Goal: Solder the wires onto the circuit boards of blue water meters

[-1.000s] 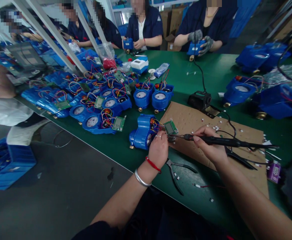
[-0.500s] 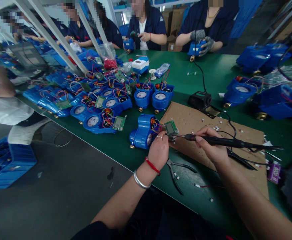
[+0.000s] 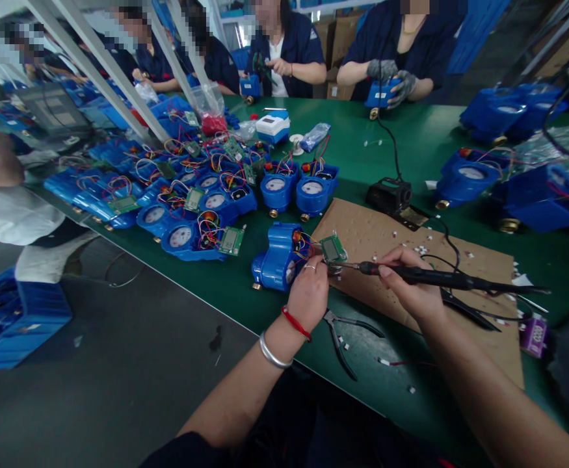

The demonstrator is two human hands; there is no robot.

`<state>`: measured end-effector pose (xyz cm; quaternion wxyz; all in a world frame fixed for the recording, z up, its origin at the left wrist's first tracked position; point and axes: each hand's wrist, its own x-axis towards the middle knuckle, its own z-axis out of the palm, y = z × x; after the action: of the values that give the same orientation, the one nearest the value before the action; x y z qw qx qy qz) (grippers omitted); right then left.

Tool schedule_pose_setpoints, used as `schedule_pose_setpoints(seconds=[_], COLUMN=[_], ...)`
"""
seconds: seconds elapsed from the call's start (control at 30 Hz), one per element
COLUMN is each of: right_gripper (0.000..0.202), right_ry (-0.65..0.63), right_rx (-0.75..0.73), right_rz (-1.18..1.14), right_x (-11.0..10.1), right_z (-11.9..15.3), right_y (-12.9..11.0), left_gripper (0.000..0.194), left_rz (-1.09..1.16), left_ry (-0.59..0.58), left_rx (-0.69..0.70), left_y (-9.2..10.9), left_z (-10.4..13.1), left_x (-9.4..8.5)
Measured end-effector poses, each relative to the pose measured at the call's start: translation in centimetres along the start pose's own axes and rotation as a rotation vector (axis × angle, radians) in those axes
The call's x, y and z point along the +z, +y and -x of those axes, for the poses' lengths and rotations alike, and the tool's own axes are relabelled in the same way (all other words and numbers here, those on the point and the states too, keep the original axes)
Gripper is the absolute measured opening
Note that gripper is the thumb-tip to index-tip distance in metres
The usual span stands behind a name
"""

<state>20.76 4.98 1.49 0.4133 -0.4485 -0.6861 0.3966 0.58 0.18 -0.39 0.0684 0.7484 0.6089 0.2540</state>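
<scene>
My right hand is closed around the black handle of a soldering iron, whose thin tip points left. That tip reaches a small metallic item just beyond the fingers of my left hand. Those left fingers are bent and pressed together; what they grip is hidden behind them. A green circuit board with a grey display is right above the fingertips, wired to a blue water meter lying on its side left of my hand. Pliers with spread dark handles lie below my left hand.
A cardboard sheet with white scraps covers part of the green table. A black soldering iron stand sits behind it. Several blue meters crowd the left. A purple box stands right. Co-workers sit opposite, one wearing gloves.
Both my hands and the soldering iron stay almost in place, with only a slight shift. The person in white at the left has moved their arm a little.
</scene>
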Motion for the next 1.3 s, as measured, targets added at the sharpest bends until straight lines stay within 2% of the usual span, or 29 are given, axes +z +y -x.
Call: schedule_pose_setpoints(seconds=[0.23,0.67,0.8,1.03,1.17,1.3], right_gripper=[0.015,0.013,0.013,0.015,0.016,0.023], right_ry=[0.023,-0.022,-0.024,0.132,0.212,0.075], right_rx=[0.0,-0.051,-0.038,-0.013,-0.099,-0.292], right_rz=[-0.019,0.103,0.076,-0.037,-0.02,0.128], right_x=[-0.2,0.1,0.1,-0.2,0.4,2.5], right_z=[-0.1,-0.5,-0.4,0.4,-0.1,-2.1], right_y=[0.4,-0.1,0.1,-0.2,-0.9,-0.7], left_gripper=[0.024,0.023,0.022,0.023,0.024,0.022], left_rz=[-0.018,-0.021,-0.022,-0.004,0.0,0.009], left_ry=[0.012,0.012,0.009,0.01,0.017,0.012], left_rx=[-0.003,0.004,0.008,-0.001,0.008,0.001], left_y=[0.0,-0.1,-0.1,0.0,-0.1,-0.1], left_z=[-0.1,0.0,0.0,0.1,0.1,0.0], left_x=[0.1,0.1,0.1,0.2,0.2,0.0])
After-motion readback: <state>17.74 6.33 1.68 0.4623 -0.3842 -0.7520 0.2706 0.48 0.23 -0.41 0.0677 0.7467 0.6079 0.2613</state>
